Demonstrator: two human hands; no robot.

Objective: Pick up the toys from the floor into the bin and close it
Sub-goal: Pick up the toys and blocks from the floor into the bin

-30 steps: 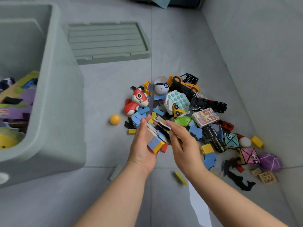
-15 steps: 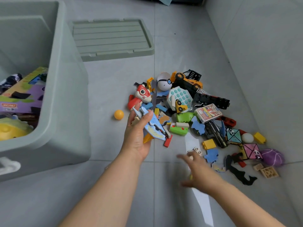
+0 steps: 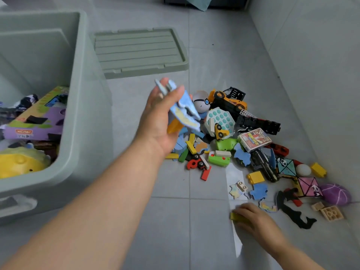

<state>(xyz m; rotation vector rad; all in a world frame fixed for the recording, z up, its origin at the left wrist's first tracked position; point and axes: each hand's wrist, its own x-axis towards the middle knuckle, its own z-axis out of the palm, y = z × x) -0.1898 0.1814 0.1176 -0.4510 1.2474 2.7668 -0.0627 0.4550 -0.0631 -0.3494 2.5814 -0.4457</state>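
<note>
Left hand (image 3: pixel 162 121) grips flat blue puzzle pieces (image 3: pixel 184 112) above the toy pile (image 3: pixel 224 131), right hand (image 3: pixel 255 219) curls round a small yellow block (image 3: pixel 236 216) on the floor (image 3: pixel 194 236); the next move is probably to carry both into the open grey-green plastic bin (image 3: pixel 85 117).

left arm reaches from 7 o'clock to mid-frame; left hand (image 3: pixel 159 123) is raised, fingers curled round flat toy pieces (image 3: pixel 185 114). right hand (image 3: pixel 253 217) is low at 5 o'clock, knuckles up, gripping a yellow block (image 3: pixel 236 216).

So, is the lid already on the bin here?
No, the lid lies flat on the floor beyond the open bin.
</note>
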